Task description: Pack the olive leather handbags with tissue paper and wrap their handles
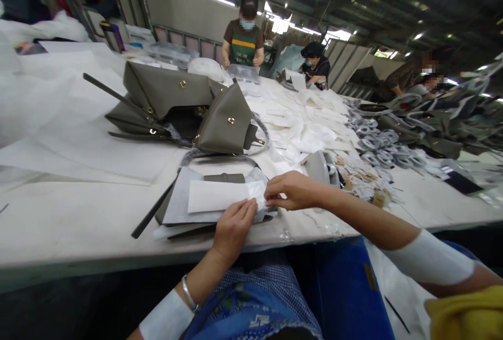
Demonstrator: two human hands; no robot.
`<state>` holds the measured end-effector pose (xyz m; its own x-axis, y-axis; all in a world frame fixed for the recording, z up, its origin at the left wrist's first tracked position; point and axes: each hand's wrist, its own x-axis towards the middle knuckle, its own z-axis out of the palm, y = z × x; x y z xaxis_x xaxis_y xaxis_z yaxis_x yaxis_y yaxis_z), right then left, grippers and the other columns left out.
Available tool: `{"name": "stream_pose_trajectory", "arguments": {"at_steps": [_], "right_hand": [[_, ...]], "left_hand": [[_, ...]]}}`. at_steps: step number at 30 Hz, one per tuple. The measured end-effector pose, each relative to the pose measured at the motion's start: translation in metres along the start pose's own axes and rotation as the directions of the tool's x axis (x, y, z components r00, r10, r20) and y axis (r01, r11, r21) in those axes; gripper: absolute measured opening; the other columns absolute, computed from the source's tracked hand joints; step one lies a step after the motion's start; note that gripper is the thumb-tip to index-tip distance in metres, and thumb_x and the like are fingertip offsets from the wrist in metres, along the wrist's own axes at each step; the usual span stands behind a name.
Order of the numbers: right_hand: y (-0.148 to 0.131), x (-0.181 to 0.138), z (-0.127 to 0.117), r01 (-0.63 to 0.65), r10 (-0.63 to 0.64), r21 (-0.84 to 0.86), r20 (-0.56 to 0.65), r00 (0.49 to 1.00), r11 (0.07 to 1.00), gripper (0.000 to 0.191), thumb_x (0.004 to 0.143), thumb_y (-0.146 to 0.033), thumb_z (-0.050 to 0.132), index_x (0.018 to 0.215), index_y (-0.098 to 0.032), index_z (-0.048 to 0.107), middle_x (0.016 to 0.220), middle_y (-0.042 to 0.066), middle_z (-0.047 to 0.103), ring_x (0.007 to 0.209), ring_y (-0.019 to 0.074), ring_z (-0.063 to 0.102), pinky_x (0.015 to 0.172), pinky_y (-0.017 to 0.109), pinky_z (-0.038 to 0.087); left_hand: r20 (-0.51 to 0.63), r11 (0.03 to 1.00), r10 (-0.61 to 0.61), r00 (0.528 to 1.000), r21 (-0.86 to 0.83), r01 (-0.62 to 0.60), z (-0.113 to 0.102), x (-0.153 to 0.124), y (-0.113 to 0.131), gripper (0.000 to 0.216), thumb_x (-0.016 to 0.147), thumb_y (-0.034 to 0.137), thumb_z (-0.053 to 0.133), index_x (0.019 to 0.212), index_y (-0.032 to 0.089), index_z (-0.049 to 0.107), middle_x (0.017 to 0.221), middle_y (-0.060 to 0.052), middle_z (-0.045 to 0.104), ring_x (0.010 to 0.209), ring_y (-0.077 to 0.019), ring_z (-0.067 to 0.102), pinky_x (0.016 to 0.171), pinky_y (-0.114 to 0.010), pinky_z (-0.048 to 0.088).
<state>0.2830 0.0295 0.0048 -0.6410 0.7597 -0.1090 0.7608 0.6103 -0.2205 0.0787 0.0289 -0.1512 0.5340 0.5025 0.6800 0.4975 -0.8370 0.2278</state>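
A flat grey handbag [222,177] lies at the table's near edge, covered by a grey-white sheet and a folded white paper strip [220,196]. My left hand [233,227] rests on the strip's right end with its fingers curled down on the paper. My right hand [293,189] pinches the crinkled tissue at the same end of the strip, thumb and fingers together. A long dark strap [153,213] runs out from under the bag toward the table edge.
Two upright olive-grey handbags [173,107] stand behind, the nearer one [228,122] with a gold clasp. White paper sheets [306,130] and wrapped handles [377,143] cover the table to the right. Several people work at the far side. White cloth [58,120] covers the left.
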Motion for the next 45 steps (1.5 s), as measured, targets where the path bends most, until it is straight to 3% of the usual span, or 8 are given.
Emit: {"name": "stream_pose_trajectory", "arguments": {"at_steps": [3,9,17,21,28,32,38,45], "right_hand": [[0.015,0.033,0.000,0.103,-0.083,-0.121,0.164,0.983,0.987,0.011,0.088,-0.029,0.064,0.082,-0.022,0.071,0.078,0.000,0.070,0.072,0.0138,0.062,0.060,0.023,0.035],[0.021,0.074,0.007,0.200,-0.071,-0.297,0.393,0.917,0.934,0.009,0.086,-0.029,0.067,0.089,-0.028,0.075,0.085,-0.001,0.076,0.074,0.0150,0.063,0.056,0.026,0.028],[0.021,0.099,0.008,0.294,-0.078,-0.410,0.468,0.880,0.863,0.011,0.085,-0.035,0.068,0.083,-0.028,0.077,0.079,0.001,0.077,0.070,0.0163,0.064,0.055,0.029,0.024],[0.028,0.108,0.005,0.298,-0.090,-0.370,0.486,0.869,0.880,0.010,0.080,-0.038,0.073,0.084,-0.030,0.078,0.077,0.000,0.076,0.067,0.0156,0.062,0.053,0.028,0.023],[0.031,0.110,0.000,0.247,-0.074,-0.318,0.470,0.879,0.916,0.014,0.079,-0.041,0.074,0.088,-0.032,0.079,0.077,-0.002,0.077,0.066,0.0142,0.062,0.053,0.027,0.023],[0.043,0.113,0.004,0.198,-0.059,-0.344,0.374,0.926,0.918,0.028,0.074,-0.052,0.076,0.080,-0.025,0.077,0.074,0.001,0.075,0.064,0.0154,0.060,0.053,0.027,0.022],[0.083,0.122,0.014,-0.062,0.104,-0.142,0.312,0.945,0.988,0.038,0.063,-0.057,0.082,0.075,-0.022,0.074,0.069,-0.002,0.071,0.059,0.0129,0.056,0.054,0.024,0.027],[0.087,0.108,0.016,-0.249,0.250,-0.034,0.024,0.968,0.968,0.025,0.084,-0.035,0.070,0.104,-0.020,0.075,0.099,0.004,0.076,0.087,0.0171,0.067,0.068,0.022,0.040]], "left_hand": [[-0.019,1.000,-0.022,1.000,0.000,0.022,0.002,0.000,0.001,0.035,0.094,0.014,0.059,0.129,0.014,0.056,0.120,-0.007,0.070,0.110,-0.0216,0.063,0.098,-0.035,0.053],[-0.026,0.999,-0.037,0.999,-0.020,0.037,0.003,-0.001,0.002,0.028,0.096,0.014,0.054,0.123,0.014,0.059,0.115,-0.009,0.071,0.110,-0.0226,0.064,0.097,-0.037,0.055],[-0.054,0.999,-0.033,0.998,-0.006,0.032,0.000,-0.001,0.003,0.022,0.096,0.015,0.053,0.116,0.016,0.063,0.115,-0.008,0.070,0.103,-0.0225,0.065,0.093,-0.036,0.053],[-0.040,1.000,-0.005,0.999,-0.015,0.005,-0.002,-0.003,0.004,0.031,0.097,0.015,0.053,0.127,0.019,0.059,0.121,-0.007,0.068,0.109,-0.0225,0.062,0.095,-0.035,0.052],[-0.065,1.000,0.016,0.998,-0.001,-0.016,0.001,-0.003,0.003,0.030,0.095,0.016,0.056,0.124,0.020,0.062,0.124,-0.005,0.067,0.109,-0.0219,0.061,0.097,-0.034,0.051],[-0.065,1.000,0.022,0.998,0.005,-0.021,0.003,-0.005,0.002,0.031,0.094,0.015,0.057,0.125,0.021,0.061,0.124,-0.003,0.067,0.110,-0.0213,0.061,0.097,-0.033,0.050],[-0.069,1.000,0.018,0.997,0.014,-0.017,0.007,-0.006,0.002,0.031,0.093,0.015,0.061,0.123,0.022,0.062,0.120,-0.002,0.069,0.108,-0.0209,0.063,0.094,-0.034,0.052],[-0.067,0.999,0.028,0.997,0.022,-0.027,0.003,-0.005,0.004,0.033,0.092,0.015,0.062,0.124,0.023,0.062,0.118,-0.003,0.069,0.107,-0.0201,0.064,0.094,-0.033,0.053]]}}
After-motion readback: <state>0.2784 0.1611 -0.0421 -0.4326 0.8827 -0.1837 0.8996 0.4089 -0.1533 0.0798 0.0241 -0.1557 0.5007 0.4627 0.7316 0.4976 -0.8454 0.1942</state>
